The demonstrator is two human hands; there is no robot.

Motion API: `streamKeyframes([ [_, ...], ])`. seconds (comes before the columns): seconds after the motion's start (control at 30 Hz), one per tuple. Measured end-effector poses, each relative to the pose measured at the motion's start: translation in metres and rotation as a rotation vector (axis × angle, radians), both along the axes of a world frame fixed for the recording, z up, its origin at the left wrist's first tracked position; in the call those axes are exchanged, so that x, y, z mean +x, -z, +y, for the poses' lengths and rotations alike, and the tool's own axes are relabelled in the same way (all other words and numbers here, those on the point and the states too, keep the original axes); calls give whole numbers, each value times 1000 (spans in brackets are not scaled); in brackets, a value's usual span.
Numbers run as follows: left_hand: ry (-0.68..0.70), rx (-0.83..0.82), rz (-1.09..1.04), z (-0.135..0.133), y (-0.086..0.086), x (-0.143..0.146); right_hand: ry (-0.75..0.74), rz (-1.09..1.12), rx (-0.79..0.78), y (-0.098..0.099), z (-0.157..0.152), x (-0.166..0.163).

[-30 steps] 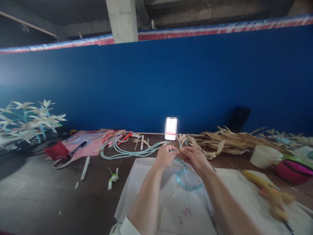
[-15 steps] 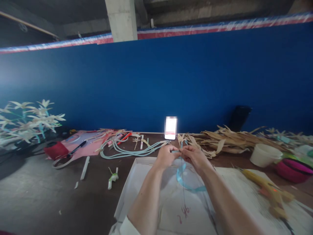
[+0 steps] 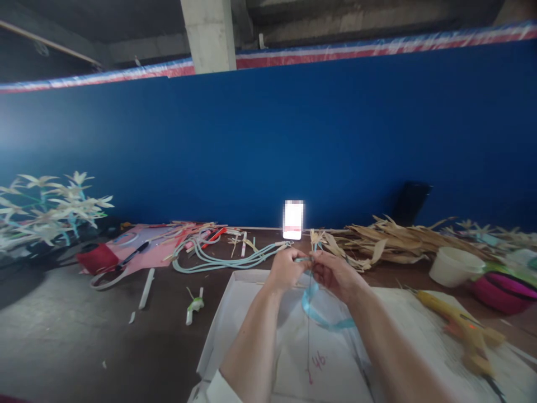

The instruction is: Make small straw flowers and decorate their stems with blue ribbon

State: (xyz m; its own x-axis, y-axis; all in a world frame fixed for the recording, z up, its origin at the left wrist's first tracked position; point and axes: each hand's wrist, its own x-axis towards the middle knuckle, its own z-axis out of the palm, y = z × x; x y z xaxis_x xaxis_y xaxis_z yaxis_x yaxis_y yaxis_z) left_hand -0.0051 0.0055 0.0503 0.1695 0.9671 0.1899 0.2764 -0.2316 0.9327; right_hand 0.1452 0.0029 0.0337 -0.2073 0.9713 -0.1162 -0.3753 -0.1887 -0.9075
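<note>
My left hand [image 3: 285,271] and my right hand [image 3: 339,275] meet above a shallow white box [image 3: 216,330]. Fingers of the left are pinched at a light blue strip. Those of the right close on a thin wire stem [image 3: 309,330], which hangs down over the box. A pale dried-husk flower [image 3: 316,239] shows just above the right fingertips, seemingly at the stem's top. Below the hands, a light blue ribbon [image 3: 314,314] curls down into the box. The exact grip point is small and partly hidden by the fingers.
A lit phone [image 3: 292,220] stands behind the hands. To the right are dried husks [image 3: 394,240], a white cup [image 3: 455,266] and a yellow glue gun [image 3: 465,330] on paper. Leftward lie blue-grey cords [image 3: 218,262], a red roll [image 3: 96,257] and finished-looking husk flowers [image 3: 54,201].
My right hand has shifted slightly, its fingers now more curled. The hanging stem has swung a little left at its lower end, and the flower top has moved slightly right.
</note>
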Motion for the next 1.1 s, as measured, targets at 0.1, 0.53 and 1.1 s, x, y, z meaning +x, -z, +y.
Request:
streamKeyframes([
  [0.1, -1, -45, -52, 3, 2, -2, -16, -35, 7, -1, -1, 0],
  [0.53, -75, -6, 82, 3, 7, 0, 208, -430, 139, -9, -1, -7],
  [1.1, -101, 181, 260, 3, 4, -3, 193, -625, 252, 3, 9, 3],
])
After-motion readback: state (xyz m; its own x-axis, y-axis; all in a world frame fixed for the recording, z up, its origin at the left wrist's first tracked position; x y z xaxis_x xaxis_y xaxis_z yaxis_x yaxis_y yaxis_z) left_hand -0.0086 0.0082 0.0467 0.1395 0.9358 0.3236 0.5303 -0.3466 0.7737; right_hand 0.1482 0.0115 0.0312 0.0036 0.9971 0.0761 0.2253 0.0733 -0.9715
